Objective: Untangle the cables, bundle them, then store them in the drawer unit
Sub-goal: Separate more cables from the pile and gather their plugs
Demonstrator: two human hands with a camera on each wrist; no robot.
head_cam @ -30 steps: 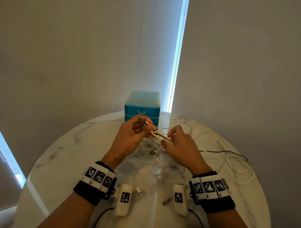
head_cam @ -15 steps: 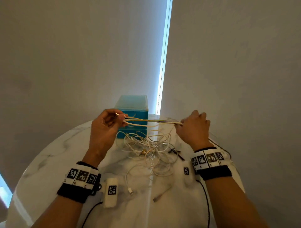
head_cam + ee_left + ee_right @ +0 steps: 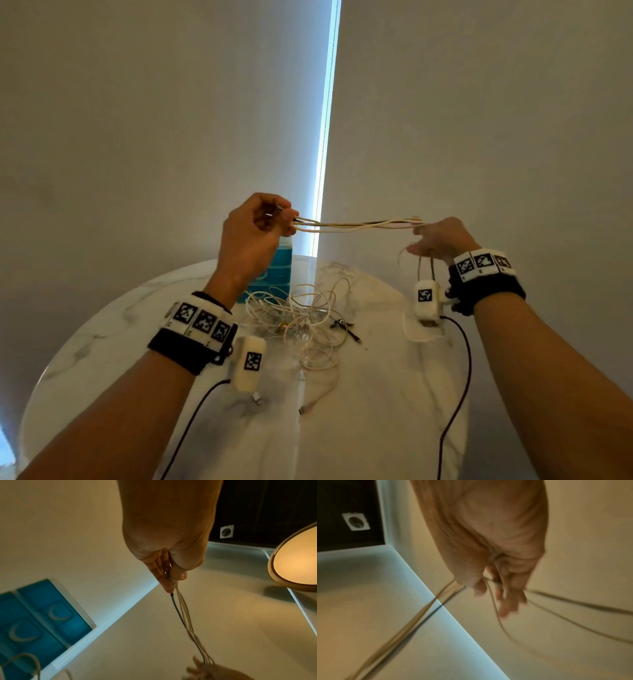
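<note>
The left hand [image 3: 255,236] is raised at the centre of the head view, its fingers [image 3: 164,577] curled tight and pinching one end of a stretched cable bundle [image 3: 356,224] between thumb and fingertips. Several cream strands and one dark strand are seen in that bundle, running almost level across the middle of the frame to the right hand [image 3: 436,238]. In the blurred right wrist view the right hand's fingers [image 3: 506,599] are shown loosely bent around the strands, which are threaded between them; how firmly they are gripped cannot be told. Loose lengths are left hanging below the right hand. A tangled pile of cables [image 3: 301,318], mostly cream with a dark lead at its right edge, is spread on the marble tabletop [image 3: 102,339] in the lower centre, well below both hands and untouched by them. The blue drawer unit [image 3: 277,270] is stood at the tabletop's far edge, partly hidden behind the left hand, its drawers shut in the left wrist view.
</note>
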